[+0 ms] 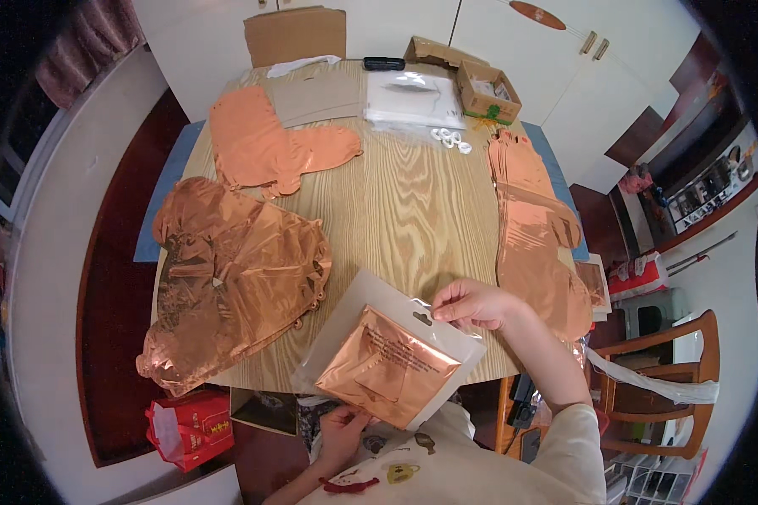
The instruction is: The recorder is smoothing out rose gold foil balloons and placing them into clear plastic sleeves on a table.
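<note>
A clear plastic bag point(396, 349) with a white backing and a hanging hole lies at the near edge of the tabletop point(396, 210), just in front of the person; inside it sits a folded copper foil balloon point(387, 366), so this one appears already packed, or almost, as far as I can judge; whether the top of the bag is sealed I cannot tell.

The right hand point(472, 305) is closed in a pinch on the upper corner of the bag, near the hole; the left hand point(344, 421) holds the lower edge from below, its fingers curled, though part of it is hidden by the bag.

To the left of the bag lies a large crumpled copper balloon point(227, 278), loose and not folded; further back there is a flat pale orange balloon point(269, 143); along the right edge a pile of flat copper balloons point(535, 227) stretches toward the person; these look not yet packed, so most of the work seems to remain.

At the far end are a stack of empty clear bags point(413, 101), some small white rings point(451, 139), an open cardboard box point(487, 93), a sheet of grey card point(316, 97) and a black remote point(384, 63); a wooden chair point(665, 353) stands at the right.
</note>
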Demonstrator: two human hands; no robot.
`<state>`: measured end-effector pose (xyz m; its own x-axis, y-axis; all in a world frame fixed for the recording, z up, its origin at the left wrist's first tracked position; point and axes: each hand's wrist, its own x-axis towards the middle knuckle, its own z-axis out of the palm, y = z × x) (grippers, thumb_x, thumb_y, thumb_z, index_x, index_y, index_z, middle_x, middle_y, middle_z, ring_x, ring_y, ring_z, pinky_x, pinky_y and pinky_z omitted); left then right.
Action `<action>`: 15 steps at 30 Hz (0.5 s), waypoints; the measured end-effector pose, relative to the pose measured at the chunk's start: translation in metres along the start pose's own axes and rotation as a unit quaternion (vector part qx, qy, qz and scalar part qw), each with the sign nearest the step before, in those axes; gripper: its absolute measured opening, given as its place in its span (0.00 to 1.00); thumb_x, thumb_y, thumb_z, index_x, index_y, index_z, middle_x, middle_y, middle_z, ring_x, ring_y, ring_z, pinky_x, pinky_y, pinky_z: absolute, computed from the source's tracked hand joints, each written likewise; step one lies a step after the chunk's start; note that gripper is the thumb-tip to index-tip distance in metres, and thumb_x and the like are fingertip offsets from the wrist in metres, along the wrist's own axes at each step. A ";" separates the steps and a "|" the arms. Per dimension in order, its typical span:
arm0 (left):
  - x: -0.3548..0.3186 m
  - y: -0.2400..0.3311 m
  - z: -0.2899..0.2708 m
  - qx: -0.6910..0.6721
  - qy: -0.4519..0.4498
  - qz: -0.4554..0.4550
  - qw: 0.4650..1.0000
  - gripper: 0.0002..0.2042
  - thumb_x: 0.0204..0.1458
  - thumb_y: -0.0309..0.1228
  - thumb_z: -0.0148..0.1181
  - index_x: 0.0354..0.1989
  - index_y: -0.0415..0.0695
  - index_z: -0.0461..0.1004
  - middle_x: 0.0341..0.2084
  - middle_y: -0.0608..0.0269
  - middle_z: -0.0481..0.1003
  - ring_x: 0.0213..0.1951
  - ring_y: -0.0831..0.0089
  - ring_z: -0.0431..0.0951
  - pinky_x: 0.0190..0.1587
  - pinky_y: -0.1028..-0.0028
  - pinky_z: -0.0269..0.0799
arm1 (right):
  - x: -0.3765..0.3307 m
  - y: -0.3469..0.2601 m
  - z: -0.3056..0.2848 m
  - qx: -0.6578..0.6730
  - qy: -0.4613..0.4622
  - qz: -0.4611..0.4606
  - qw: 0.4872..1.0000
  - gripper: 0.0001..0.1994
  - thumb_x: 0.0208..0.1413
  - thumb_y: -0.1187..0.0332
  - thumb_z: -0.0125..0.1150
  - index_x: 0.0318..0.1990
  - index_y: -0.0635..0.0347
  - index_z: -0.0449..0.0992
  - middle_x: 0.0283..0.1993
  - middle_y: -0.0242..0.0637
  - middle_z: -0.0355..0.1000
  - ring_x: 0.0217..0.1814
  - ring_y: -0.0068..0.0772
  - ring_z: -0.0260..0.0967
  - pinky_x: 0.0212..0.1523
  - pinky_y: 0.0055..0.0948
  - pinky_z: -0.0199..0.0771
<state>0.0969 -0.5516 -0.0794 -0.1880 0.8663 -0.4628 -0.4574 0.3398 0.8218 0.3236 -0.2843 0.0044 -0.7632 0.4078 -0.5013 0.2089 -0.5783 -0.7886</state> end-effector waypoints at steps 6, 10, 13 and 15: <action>-0.001 0.010 0.004 0.062 0.008 0.003 0.998 0.03 0.55 0.19 0.59 0.34 0.32 0.78 0.29 0.59 0.80 0.31 0.77 0.79 0.38 0.76 0.77 | 0.005 0.004 0.000 0.047 0.016 0.030 0.998 0.10 0.57 0.67 0.65 0.44 0.61 0.76 0.32 0.24 0.73 0.29 0.11 0.67 0.28 0.15 0.67; 0.000 0.011 0.004 0.073 0.029 0.011 0.997 0.02 0.53 0.18 0.59 0.31 0.33 0.79 0.26 0.60 0.80 0.28 0.79 0.78 0.35 0.79 0.75 | 0.000 -0.007 0.010 -0.009 0.029 0.021 0.999 0.12 0.59 0.68 0.62 0.48 0.62 0.74 0.36 0.25 0.73 0.36 0.11 0.68 0.35 0.15 0.69; 0.000 0.010 0.006 0.057 0.036 0.009 0.998 0.02 0.52 0.18 0.60 0.30 0.33 0.79 0.26 0.60 0.80 0.28 0.79 0.78 0.34 0.79 0.74 | -0.001 -0.003 0.014 -0.051 0.044 -0.042 0.997 0.13 0.59 0.71 0.62 0.50 0.63 0.74 0.40 0.26 0.74 0.41 0.12 0.69 0.40 0.16 0.70; -0.002 0.016 0.012 0.039 0.044 0.006 0.998 0.02 0.52 0.17 0.60 0.30 0.33 0.78 0.26 0.59 0.80 0.28 0.79 0.78 0.34 0.79 0.74 | -0.001 0.001 0.016 -0.073 0.056 -0.091 0.992 0.14 0.59 0.72 0.61 0.51 0.63 0.73 0.42 0.27 0.74 0.43 0.13 0.70 0.42 0.17 0.71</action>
<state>0.1005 -0.5434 -0.0619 -0.2702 0.8361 -0.4774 -0.3868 0.3598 0.8491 0.3147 -0.2968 0.0094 -0.7248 0.5776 -0.3757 0.1656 -0.3832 -0.9087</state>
